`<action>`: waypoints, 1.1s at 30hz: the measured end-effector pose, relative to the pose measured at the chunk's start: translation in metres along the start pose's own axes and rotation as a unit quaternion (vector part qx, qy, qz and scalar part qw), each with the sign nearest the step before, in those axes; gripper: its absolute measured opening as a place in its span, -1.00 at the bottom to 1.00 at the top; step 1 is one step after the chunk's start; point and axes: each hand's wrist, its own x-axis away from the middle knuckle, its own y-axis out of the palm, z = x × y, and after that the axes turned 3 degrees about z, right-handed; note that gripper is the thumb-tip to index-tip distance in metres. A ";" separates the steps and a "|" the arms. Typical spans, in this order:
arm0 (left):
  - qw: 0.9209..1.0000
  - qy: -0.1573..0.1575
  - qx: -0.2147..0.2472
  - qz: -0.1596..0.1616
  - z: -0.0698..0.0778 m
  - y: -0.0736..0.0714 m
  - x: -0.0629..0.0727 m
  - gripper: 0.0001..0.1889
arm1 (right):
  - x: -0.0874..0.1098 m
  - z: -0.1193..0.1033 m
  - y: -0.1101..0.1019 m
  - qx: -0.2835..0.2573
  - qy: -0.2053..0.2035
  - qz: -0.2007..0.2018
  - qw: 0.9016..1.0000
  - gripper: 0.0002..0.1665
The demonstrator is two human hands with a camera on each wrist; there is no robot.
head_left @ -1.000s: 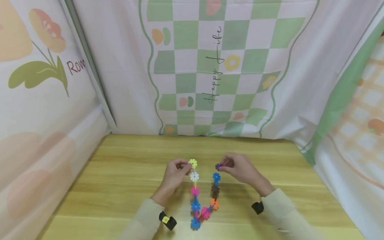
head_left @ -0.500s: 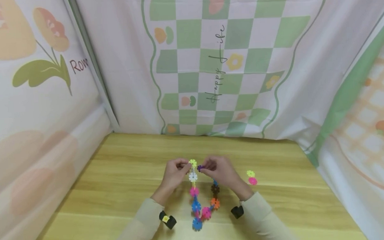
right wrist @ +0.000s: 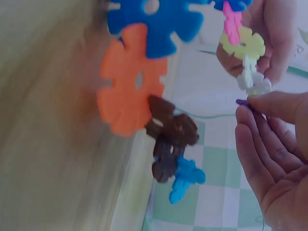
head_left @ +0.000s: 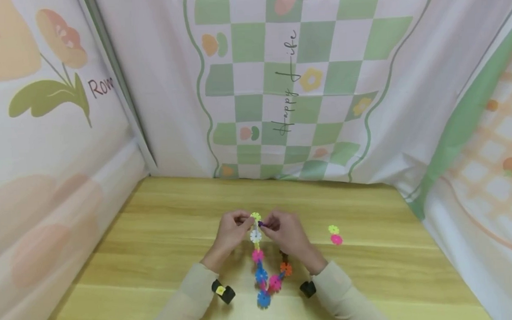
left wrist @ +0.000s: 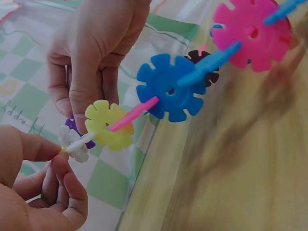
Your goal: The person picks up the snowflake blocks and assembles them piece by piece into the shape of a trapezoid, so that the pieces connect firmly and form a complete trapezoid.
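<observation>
My left hand (head_left: 231, 232) pinches the yellow disc (head_left: 256, 216) at the far end of a chain of notched plastic flower discs. Between the thumb and fingertips of my right hand (head_left: 287, 232) is a small purple disc (head_left: 260, 224), its edge right beside that yellow disc. Below them the chain runs through a white disc (head_left: 256, 236), a pink disc (head_left: 257, 255) and blue discs (head_left: 261, 274). It bends at the bottom and climbs through an orange disc (head_left: 286, 269) to brown discs (right wrist: 173, 127) and a light-blue end piece (right wrist: 186, 177), partly hidden by my right hand in the head view.
A loose yellow disc (head_left: 333, 229) and a loose pink disc (head_left: 337, 239) lie to the right of my right hand on the wooden table (head_left: 177, 200). Printed curtains (head_left: 169, 87) enclose the table at the back and both sides.
My right hand has moved left with the purple disc, up to the yellow disc. The loose yellow and pink discs have come into sight from behind the right arm. My left hand stays nearly still.
</observation>
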 end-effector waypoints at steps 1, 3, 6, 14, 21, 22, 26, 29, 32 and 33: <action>1.000 -0.003 -0.003 0.001 0.001 0.000 0.000 -0.85 | 0.000 -0.001 0.001 0.000 -0.004 0.005 1.000 -0.90; 1.000 -0.010 -0.004 0.002 0.002 -0.001 -0.001 -0.85 | 0.000 -0.003 0.003 0.002 -0.008 0.017 1.000 -0.90; 1.000 -0.019 -0.003 0.004 0.004 -0.003 -0.001 -0.85 | 0.000 -0.004 0.006 0.003 -0.018 0.033 0.999 -0.90; 0.999 -0.029 0.014 -0.020 0.001 -0.004 -0.002 -0.77 | -0.003 0.001 0.005 0.018 -0.023 0.039 0.999 -0.89; 0.995 -0.026 -0.022 -0.096 0.000 0.000 -0.002 -0.56 | -0.003 0.003 -0.005 0.014 -0.040 -0.011 0.999 -0.87; 0.994 -0.021 -0.026 -0.103 0.000 0.001 -0.002 -0.58 | -0.002 0.003 -0.008 0.012 -0.036 -0.023 0.999 -0.86; 0.994 -0.023 -0.032 -0.100 -0.004 0.003 0.000 -0.65 | 0.006 0.009 -0.028 0.022 0.019 -0.062 0.998 -0.86; 0.995 -0.037 -0.030 -0.092 -0.006 0.004 0.002 -0.67 | 0.014 0.020 -0.055 0.056 0.077 -0.070 0.993 -0.82; 0.995 -0.051 -0.022 -0.083 -0.007 0.004 0.003 -0.67 | 0.024 0.042 -0.088 0.096 0.114 -0.073 0.986 -0.74; 0.995 -0.052 -0.019 -0.080 -0.008 0.004 0.003 -0.66 | 0.028 0.050 -0.099 0.109 0.120 -0.075 0.984 -0.73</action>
